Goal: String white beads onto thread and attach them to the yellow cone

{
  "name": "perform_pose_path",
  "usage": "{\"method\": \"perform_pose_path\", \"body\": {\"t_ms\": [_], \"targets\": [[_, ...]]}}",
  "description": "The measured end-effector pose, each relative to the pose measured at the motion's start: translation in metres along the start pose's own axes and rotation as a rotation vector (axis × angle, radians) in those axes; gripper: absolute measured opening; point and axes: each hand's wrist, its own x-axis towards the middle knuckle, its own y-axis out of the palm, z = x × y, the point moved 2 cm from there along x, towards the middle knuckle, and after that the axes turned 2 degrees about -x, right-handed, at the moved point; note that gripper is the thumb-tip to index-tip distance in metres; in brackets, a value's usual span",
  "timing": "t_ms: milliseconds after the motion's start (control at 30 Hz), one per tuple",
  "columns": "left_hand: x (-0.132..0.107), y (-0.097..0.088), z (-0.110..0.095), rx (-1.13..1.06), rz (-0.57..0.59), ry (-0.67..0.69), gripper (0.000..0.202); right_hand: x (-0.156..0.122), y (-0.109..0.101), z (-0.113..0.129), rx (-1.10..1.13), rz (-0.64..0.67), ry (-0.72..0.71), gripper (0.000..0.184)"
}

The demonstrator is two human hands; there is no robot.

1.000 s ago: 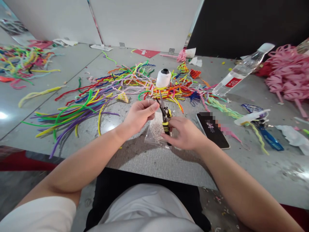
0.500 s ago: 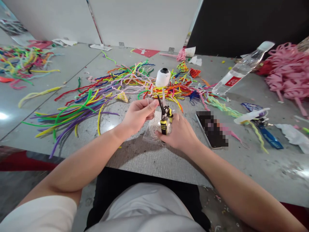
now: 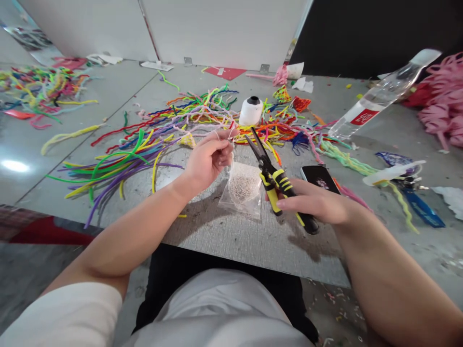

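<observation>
My left hand [image 3: 210, 159] is raised over the grey table [image 3: 231, 241], its thumb and fingers pinched on a thin pale thread [image 3: 231, 144] that is hard to see. Below it lies a small clear bag of tiny beads [image 3: 243, 189]. To the right, my right hand [image 3: 315, 201] grips the yellow-and-black handles of a pair of pliers [image 3: 272, 176]. Its long dark jaws are slightly apart and point up and left toward the pinched thread.
A big tangle of coloured pipe cleaners [image 3: 173, 130] covers the table behind my hands, with a white spool [image 3: 250, 111] in it. A phone [image 3: 320, 177] lies by my right hand. A clear bottle [image 3: 379, 96], pink strips [image 3: 443, 106] and a blue item [image 3: 419, 207] sit at right.
My right hand has drawn the pliers down and to the right, away from my left hand, and tilted them flatter. My left hand has risen slightly, still pinched. The view shifted a little.
</observation>
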Motion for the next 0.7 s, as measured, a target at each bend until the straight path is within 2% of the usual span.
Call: {"method": "perform_pose_path", "body": {"t_ms": [233,500,700], "targets": [[-0.002,0.0,-0.002,0.082,0.124,-0.131,0.042,0.004,0.004,-0.007,-0.018,0.058,0.104,0.036],[-0.002,-0.003,-0.001,0.169,0.133,-0.274,0.048,0.009,0.005,-0.01,0.012,0.071,0.027,0.035],[-0.005,-0.003,0.001,0.224,0.205,-0.33,0.054,0.013,0.009,-0.009,0.093,0.128,-0.013,0.03]]}}
